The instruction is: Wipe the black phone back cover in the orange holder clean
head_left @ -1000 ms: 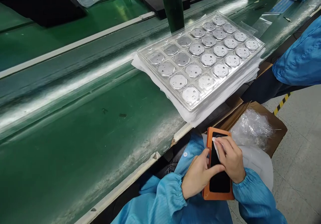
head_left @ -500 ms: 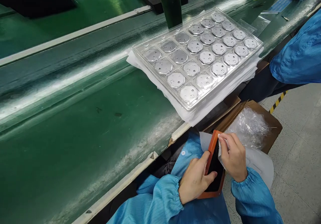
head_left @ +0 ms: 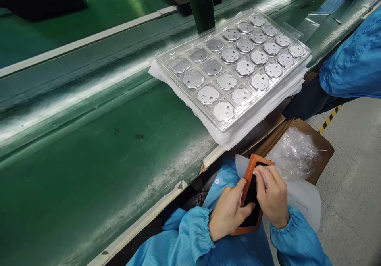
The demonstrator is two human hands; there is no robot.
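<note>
An orange-rimmed frame with a black inner face [head_left: 251, 192] is held tilted over my lap. My left hand [head_left: 230, 210] grips its left side, the thumb lying across the black face. My right hand [head_left: 271, 192] is closed in a pinch at the upper part of the frame, with a small bit of something white at the fingertips. Up on the green bench, a clear plastic tray [head_left: 195, 95] holds several shiny octagonal metal discs [head_left: 227, 81] in its pockets. White sheets [head_left: 226, 141] stick out beneath the tray.
A cardboard box [head_left: 323, 149] with crumpled clear plastic [head_left: 293, 151] stands right of my hands. The green bench [head_left: 89, 170] has a pale edge strip. A blue sleeve [head_left: 353, 63] of another person is at the right. A dark green post [head_left: 201, 6] rises behind the tray.
My right hand has moved slightly left and down across the frame, uncovering its top right corner. The white material at its fingers shows less. My left hand keeps its hold.
</note>
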